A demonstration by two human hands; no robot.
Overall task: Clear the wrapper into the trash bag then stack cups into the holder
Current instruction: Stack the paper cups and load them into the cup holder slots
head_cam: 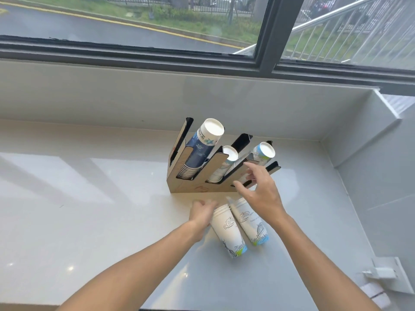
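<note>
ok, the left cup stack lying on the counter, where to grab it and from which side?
Take the left cup stack around its mid-body from above, fingers wrapping both sides. It lies flat, rims toward the holder, touching the right stack, so the free left flank beside the left hand is probably the easier entry.

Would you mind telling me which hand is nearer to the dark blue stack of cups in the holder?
Left. The left hand lies on the counter just below the holder's front, under the dark blue stack. The right hand hovers by the rightmost slot, farther away.
</note>
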